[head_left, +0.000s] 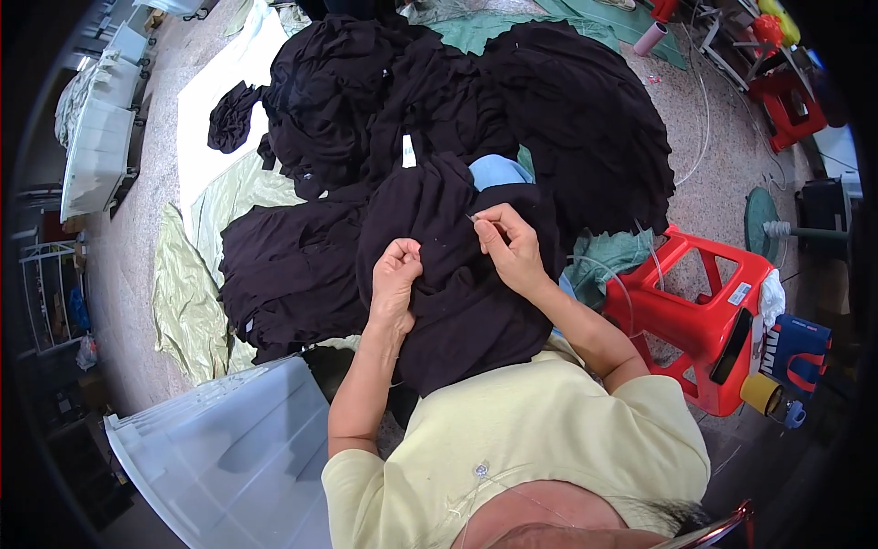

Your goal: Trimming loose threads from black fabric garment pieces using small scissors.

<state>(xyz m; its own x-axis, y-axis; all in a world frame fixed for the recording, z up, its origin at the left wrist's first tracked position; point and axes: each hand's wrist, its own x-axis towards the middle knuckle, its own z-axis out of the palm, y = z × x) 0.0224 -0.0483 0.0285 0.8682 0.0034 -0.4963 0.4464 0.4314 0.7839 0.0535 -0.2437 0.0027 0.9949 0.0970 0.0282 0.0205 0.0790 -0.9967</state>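
Black cloth (pixel 457 316) lay over the person's lap, its long axis running away from the body, and both hands were at work on it. The left hand (pixel 395 279) was at its left part, thumb and fingertips pressed together, seemingly pinching a bit of the fabric. The right hand (pixel 512 252) was over its upper right part, thumb and forefinger pinching a tool (pixel 473 218) too small to identify, with its tip toward the cloth's middle. What mattered most, by my judgement, was how the two pinches stood: the left one lay to the left of the tool and a little nearer the body, which made the right hand the nearer to the cloth's far edge. At that far edge showed a white tag (pixel 408 151), its marks too small to read. To the cloth's right, a red stool (pixel 700 334) bore a pale sticker (pixel 739 293), also unreadable; farther right of the cloth, a blue box (pixel 794 352) carried bold white lettering.
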